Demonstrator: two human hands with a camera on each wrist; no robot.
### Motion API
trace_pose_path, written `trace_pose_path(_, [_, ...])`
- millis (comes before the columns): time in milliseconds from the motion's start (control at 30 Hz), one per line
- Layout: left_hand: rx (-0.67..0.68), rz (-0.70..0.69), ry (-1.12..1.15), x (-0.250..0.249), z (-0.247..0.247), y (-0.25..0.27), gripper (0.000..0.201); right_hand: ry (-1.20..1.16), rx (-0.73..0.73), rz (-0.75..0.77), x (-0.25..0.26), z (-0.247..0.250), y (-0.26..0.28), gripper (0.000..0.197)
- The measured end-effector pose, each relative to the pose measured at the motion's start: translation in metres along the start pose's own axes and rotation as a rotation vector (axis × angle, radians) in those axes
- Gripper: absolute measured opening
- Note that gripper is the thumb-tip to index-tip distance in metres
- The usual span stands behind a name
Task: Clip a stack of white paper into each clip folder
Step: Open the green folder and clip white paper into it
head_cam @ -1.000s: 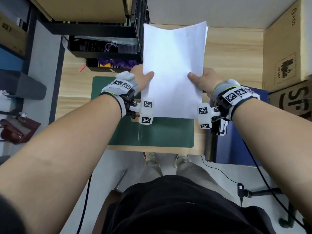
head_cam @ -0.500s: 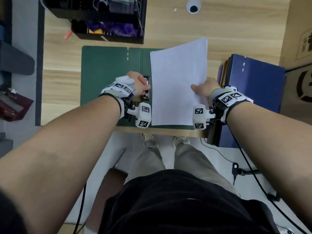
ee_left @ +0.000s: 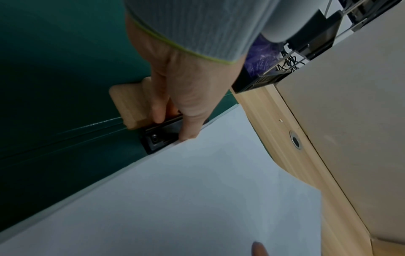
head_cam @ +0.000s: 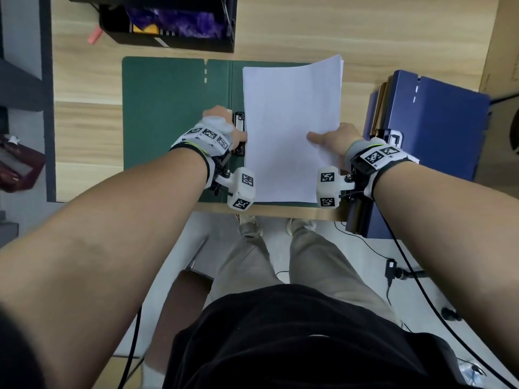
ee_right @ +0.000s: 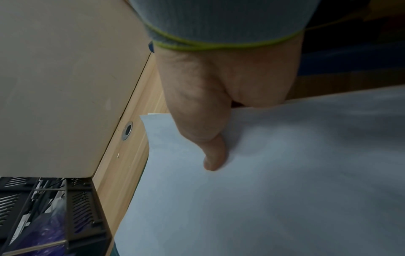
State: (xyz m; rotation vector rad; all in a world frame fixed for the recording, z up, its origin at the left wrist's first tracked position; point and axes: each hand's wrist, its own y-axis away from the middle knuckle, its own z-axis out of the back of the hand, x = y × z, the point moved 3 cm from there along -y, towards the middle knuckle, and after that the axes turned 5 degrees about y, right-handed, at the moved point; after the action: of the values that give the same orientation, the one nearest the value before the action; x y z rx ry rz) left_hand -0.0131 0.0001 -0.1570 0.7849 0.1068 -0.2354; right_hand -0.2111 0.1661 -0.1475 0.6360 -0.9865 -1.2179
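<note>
An open green clip folder (head_cam: 168, 108) lies flat on the wooden desk. A stack of white paper (head_cam: 286, 113) rests on its right half, the far right corner curling up. My left hand (head_cam: 222, 122) sits at the folder's spine, its fingers curled on the black clip (head_cam: 239, 119). In the left wrist view the thumb (ee_left: 188, 128) presses the clip (ee_left: 157, 138) right at the paper's (ee_left: 197, 190) left edge. My right hand (head_cam: 334, 136) pinches the paper's right edge, thumb (ee_right: 213, 155) on top of the sheets (ee_right: 263, 190), fingers hidden underneath.
A pile of blue folders (head_cam: 443, 122) lies just right of the paper, close to my right wrist. A black mesh tray (head_cam: 174, 23) with purple contents stands behind the green folder. A cardboard box (head_cam: 502, 37) stands at the far right. The desk's front edge (head_cam: 280, 213) is near.
The paper came down from being held up in both hands onto the folder's right half. My left hand let go of it and moved to the clip at the spine.
</note>
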Motion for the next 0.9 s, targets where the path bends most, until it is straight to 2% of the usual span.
trace_pose_path(133, [-0.009, -0.006, -0.003, -0.003, 0.004, 0.002, 0.046, 0.05, 0.021, 0.009, -0.001, 0.0, -0.004, 0.058])
trace_pose_path(333, [0.012, 0.02, 0.003, -0.004, 0.006, 0.003, 0.03, 0.046, 0.003, -0.006, -0.002, 0.0, -0.005, 0.055])
trace_pose_path(467, [0.041, 0.019, 0.094, 0.007, 0.009, 0.003, 0.023, 0.056, 0.019, -0.002, -0.004, 0.001, -0.009, 0.058])
trace_pose_path(600, [0.037, 0.061, 0.255, 0.01, 0.013, 0.005, 0.029, 0.061, 0.005, -0.048, -0.005, 0.006, -0.009, 0.049])
trace_pose_path(667, [0.051, 0.069, 0.318, 0.011, 0.015, 0.005, 0.024, 0.017, 0.004, -0.043, -0.003, 0.005, -0.009, 0.047])
trace_pose_path(733, [0.072, 0.067, 0.335, 0.011, 0.016, 0.008, 0.016, -0.055, 0.006, -0.024, -0.001, -0.001, -0.011, 0.049])
trace_pose_path(900, [0.14, 0.086, 0.376, 0.02, 0.009, -0.004, 0.018, -0.026, -0.046, 0.026, 0.002, -0.01, -0.015, 0.066])
